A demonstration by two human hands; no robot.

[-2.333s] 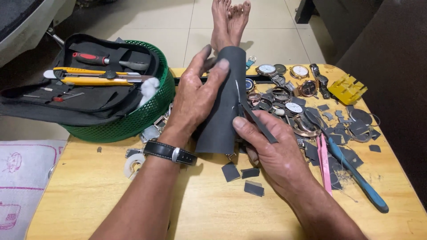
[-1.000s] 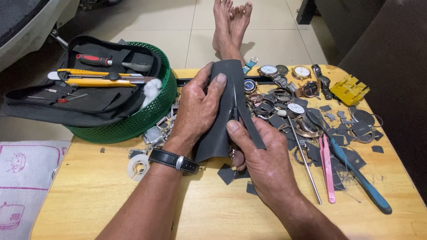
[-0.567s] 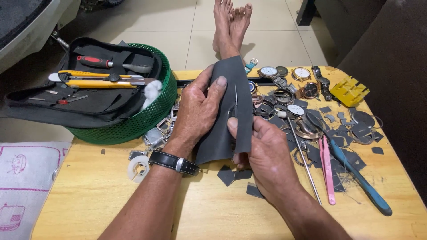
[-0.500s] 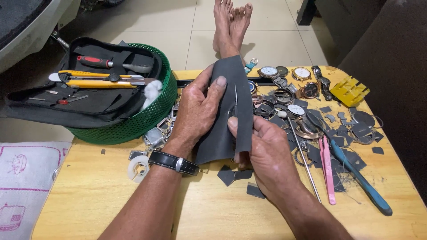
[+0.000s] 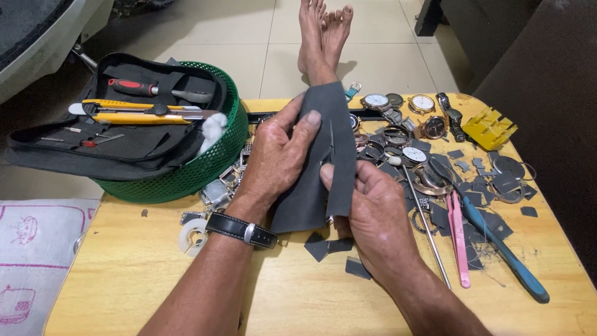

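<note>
- Dark grey sheet (image 5: 311, 193), soft and rubbery-looking, stands upright at the centre of the wooden table (image 5: 124, 274), with a slit running down its middle.
- Left hand (image 5: 277, 158) is closed on the sheet's left half, fingers curled over the front, forefinger pressed flat near the top edge; a black-strapped wristwatch (image 5: 242, 229) sits on that wrist.
- Right hand (image 5: 373, 214) pinches the right strip of the sheet, thumb on the front; what the curled fingers hide behind it, I cannot tell.
- Small grey offcuts (image 5: 326, 246) lie on the table at 6 o'clock, just below the sheet.
- At 10 o'clock, a green mesh basket (image 5: 205, 171) carries an open black tool case (image 5: 118, 140).
- At 3 o'clock, a heap of watches (image 5: 404, 130); a blue-handled tool (image 5: 504, 255) and pink tweezers (image 5: 459, 239) lie at 4 o'clock.
</note>
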